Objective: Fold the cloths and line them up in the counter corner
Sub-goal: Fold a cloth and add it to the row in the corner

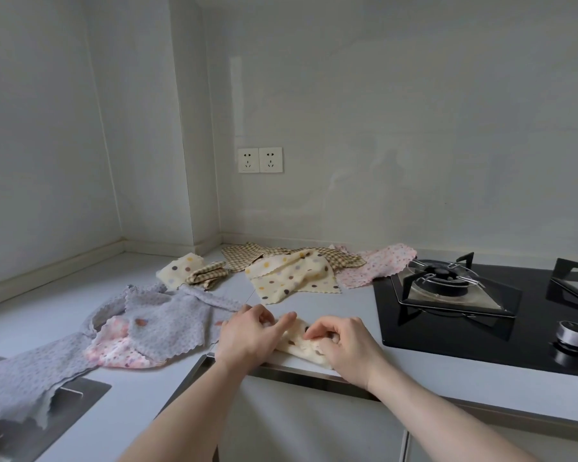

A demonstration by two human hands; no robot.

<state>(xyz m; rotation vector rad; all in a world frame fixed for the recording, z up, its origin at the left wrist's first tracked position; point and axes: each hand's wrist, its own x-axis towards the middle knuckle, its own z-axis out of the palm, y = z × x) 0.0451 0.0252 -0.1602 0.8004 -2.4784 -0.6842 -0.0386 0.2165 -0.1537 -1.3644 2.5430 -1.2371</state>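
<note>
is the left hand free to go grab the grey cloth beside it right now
Probably not yet. The grey cloth lies spread just beside the left hand with nothing between them, but that hand, like the right hand, is busy holding the cream dotted cloth at the counter edge.

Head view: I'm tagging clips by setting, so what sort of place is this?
Most likely a home kitchen: a black gas hob set into a grey counter, a steel sink at left, and wall sockets.

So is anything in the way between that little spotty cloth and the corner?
Yes. The grey cloth and a small folded yellow cloth lie between the cream dotted cloth in both hands and the counter corner.
</note>
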